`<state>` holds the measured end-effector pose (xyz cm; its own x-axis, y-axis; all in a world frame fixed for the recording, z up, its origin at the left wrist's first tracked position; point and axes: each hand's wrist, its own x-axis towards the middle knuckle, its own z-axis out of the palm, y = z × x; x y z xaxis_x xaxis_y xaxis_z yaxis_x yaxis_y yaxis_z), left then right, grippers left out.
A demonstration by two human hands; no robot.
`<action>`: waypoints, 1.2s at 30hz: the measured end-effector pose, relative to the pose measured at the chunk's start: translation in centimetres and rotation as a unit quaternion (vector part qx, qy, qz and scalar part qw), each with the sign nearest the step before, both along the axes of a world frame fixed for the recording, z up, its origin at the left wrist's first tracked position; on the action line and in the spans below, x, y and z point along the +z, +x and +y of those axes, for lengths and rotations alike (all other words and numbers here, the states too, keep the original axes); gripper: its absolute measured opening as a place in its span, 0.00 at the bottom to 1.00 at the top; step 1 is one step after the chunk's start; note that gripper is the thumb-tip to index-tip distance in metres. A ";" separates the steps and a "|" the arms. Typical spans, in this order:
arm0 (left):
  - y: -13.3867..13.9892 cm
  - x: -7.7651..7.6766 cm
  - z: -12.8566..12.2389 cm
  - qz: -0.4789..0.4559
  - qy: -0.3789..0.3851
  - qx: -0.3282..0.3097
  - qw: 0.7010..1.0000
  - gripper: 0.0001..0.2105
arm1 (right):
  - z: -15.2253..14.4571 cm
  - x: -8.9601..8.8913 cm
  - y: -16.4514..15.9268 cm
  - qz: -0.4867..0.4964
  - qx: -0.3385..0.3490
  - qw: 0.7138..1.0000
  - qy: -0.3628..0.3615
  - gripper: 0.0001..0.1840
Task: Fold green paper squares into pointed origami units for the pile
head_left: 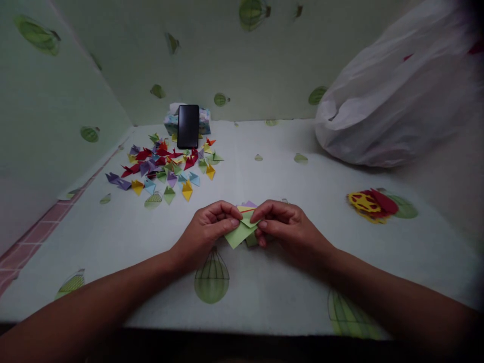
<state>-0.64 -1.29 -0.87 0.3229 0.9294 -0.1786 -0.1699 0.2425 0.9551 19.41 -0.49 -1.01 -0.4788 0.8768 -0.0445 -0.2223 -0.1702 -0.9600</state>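
Note:
A partly folded piece of light green origami paper (238, 236) is held between my two hands over the middle of the table. My left hand (206, 226) pinches its left side between thumb and forefinger. On the other side, the thumb and forefinger of my right hand (287, 222) grip the folded flap. Behind the green paper, bits of yellow, red and purple paper (247, 204) show, mostly covered by the hands. To the far left lies a heap of small folded paper cranes (162, 164) in red, purple, yellow, green and blue.
A black phone (188, 127) leans against a tissue box (204, 121) behind the heap. At the right lie yellow and red paper cut-outs (368, 204). A large white plastic bag (385, 106) bulges at the back right. The table (272, 297) has a balloon-print cover.

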 end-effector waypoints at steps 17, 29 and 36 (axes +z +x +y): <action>0.2 0.3 0.0 0.039 0.016 0.020 0.999 0.06 | -0.1 1.1 0.0 -0.197 0.002 0.936 0.293 0.06; 0.1 0.7 -0.3 0.154 0.165 0.059 0.972 0.02 | 0.3 0.7 -0.2 -0.111 0.048 0.992 -0.032 0.15; 0.2 0.7 -0.4 0.176 0.194 0.060 0.963 0.02 | 0.3 0.5 -0.2 -0.117 0.062 0.990 -0.055 0.13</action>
